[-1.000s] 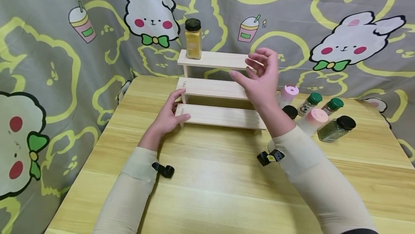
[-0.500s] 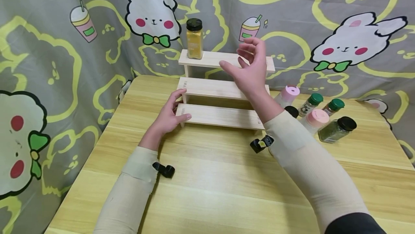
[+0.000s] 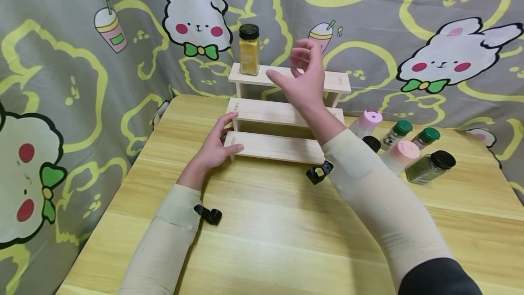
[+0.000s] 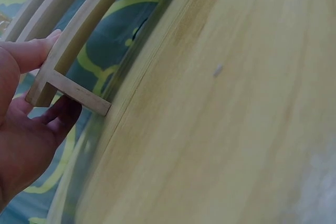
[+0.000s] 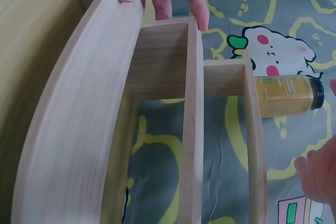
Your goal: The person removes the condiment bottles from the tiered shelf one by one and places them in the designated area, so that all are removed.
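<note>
A three-step wooden rack (image 3: 278,145) stands on the table. On the left end of its top step, a spice jar (image 3: 249,58) of yellow powder with a black lid stands upright. My left hand (image 3: 210,148) grips the rack's left end, its thumb on the lowest step and fingers lower at the side; the left wrist view shows the thumb (image 4: 37,52) on top and fingers beneath. My right hand (image 3: 304,79) is raised before the top step, right of the jar, fingers apart and loosely bent, holding nothing. The right wrist view shows that jar (image 5: 286,96) apart from the right hand's fingers (image 5: 317,171).
Right of the rack stand a pink-lidded bottle (image 3: 370,120), two green-lidded shakers (image 3: 395,135), another pink-capped bottle (image 3: 403,154) and a jar of green herbs (image 3: 427,167). A partly hidden black lid (image 3: 371,143) shows beside my right sleeve. A patterned curtain (image 3: 360,4) hangs behind.
My right hand has moved left and slightly up along the top step, closer to the yellow jar. The left hand keeps its hold on the rack.
</note>
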`<state>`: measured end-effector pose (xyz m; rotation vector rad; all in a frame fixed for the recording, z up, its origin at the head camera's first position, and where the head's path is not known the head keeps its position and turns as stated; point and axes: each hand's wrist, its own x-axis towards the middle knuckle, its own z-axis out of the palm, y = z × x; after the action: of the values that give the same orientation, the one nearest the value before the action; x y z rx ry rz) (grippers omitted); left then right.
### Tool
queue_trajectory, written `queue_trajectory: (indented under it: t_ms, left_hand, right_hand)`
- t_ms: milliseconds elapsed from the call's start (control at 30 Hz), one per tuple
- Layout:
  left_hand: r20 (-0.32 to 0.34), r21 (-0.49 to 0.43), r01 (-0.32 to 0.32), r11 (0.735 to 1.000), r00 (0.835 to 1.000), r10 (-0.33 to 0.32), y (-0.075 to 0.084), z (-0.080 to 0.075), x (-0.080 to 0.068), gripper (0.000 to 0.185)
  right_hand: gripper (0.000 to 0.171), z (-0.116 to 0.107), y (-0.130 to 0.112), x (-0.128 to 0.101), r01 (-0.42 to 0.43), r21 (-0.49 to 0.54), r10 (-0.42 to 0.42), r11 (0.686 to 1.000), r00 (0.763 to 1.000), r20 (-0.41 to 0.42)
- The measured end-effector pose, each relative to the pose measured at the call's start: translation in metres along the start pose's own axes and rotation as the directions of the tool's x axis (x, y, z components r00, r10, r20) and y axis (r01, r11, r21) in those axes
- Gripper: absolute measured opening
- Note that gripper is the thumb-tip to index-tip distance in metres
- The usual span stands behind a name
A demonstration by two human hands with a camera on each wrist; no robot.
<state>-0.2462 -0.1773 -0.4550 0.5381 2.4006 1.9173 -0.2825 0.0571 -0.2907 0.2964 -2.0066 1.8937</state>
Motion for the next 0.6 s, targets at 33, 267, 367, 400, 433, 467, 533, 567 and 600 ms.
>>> queue_trajectory:
  t_ms: [33, 267, 367, 400, 433, 467, 533, 567, 600]
  left_hand:
    - [-0.001, 0.003, -0.003, 1.000, 1.000, 0.003, 0.000, 0.000, 0.000, 0.085]
    - [-0.007, -0.001, -0.006, 1.000, 1.000, 0.006, -0.001, -0.004, -0.001, 0.086]
    - [-0.006, -0.012, -0.006, 1.000, 1.000, 0.006, 0.000, -0.004, -0.001, 0.087]
    - [-0.004, -0.018, -0.008, 1.000, 1.000, 0.008, 0.000, -0.003, -0.001, 0.087]
    - [0.000, -0.026, -0.011, 1.000, 1.000, 0.011, 0.001, -0.003, 0.000, 0.087]
    - [0.003, -0.036, -0.012, 0.999, 1.000, 0.012, 0.002, -0.002, 0.000, 0.087]
    - [0.010, -0.053, -0.010, 0.999, 1.000, 0.011, 0.008, -0.001, -0.001, 0.085]
    - [0.012, -0.059, -0.008, 0.998, 1.000, 0.008, 0.012, 0.000, -0.002, 0.085]
    - [0.013, -0.057, -0.003, 0.998, 1.000, 0.004, 0.016, 0.000, -0.003, 0.084]
  right_hand:
    - [0.072, 0.003, 0.004, 0.004, 0.001, -0.004, -0.001, 1.000, 1.000, 0.001]
    - [0.074, 0.023, -0.005, 0.009, -0.002, -0.025, 0.003, 1.000, 1.000, 0.023]
    - [0.072, 0.028, -0.013, 0.007, -0.018, -0.030, 0.019, 0.999, 0.999, 0.028]
    - [0.072, 0.030, -0.013, 0.008, -0.019, -0.033, 0.020, 0.999, 0.999, 0.027]
    - [0.072, 0.031, -0.012, 0.010, -0.022, -0.035, 0.023, 0.999, 0.999, 0.026]
    - [0.073, 0.033, -0.009, 0.012, -0.024, -0.035, 0.024, 0.999, 0.999, 0.024]
    - [0.074, 0.035, -0.002, 0.018, -0.023, -0.040, 0.024, 0.999, 0.999, 0.024]
    - [0.075, 0.037, 0.002, 0.021, -0.023, -0.039, 0.024, 0.999, 0.999, 0.023]
    - [0.076, 0.038, 0.007, 0.025, -0.023, -0.038, 0.023, 0.999, 0.999, 0.022]
